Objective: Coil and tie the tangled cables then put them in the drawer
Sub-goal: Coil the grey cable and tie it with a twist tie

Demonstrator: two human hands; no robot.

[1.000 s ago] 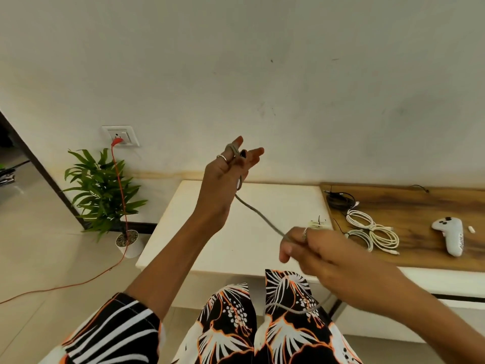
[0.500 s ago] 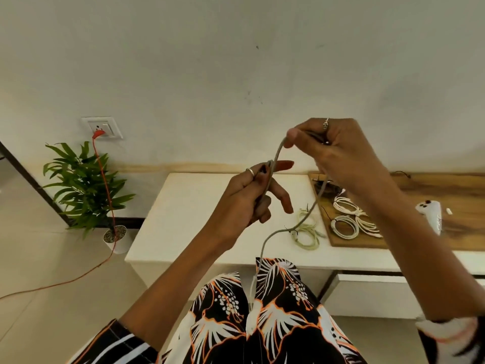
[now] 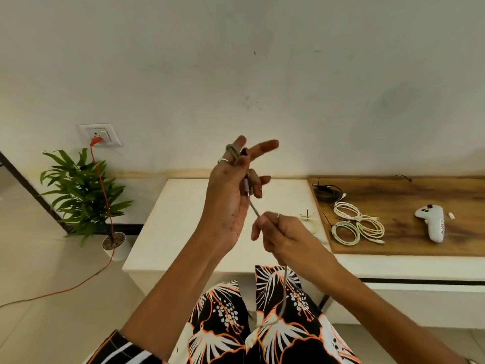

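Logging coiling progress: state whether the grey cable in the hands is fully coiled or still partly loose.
Partly loose. The grey cable loops around the left hand fingers, runs taut to the right hand pinching it, then hangs down to the lap.

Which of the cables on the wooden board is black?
The black cable at the far left corner of the wooden board, nearest the wall. The other coils in front of it are white or pale.

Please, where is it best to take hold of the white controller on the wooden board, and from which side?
Probably grip the white controller round its narrower lower handle, coming from above. It lies flat on the wooden board, handle toward the near edge, with bare wood on both sides. The wider top carries buttons, so avoid it.
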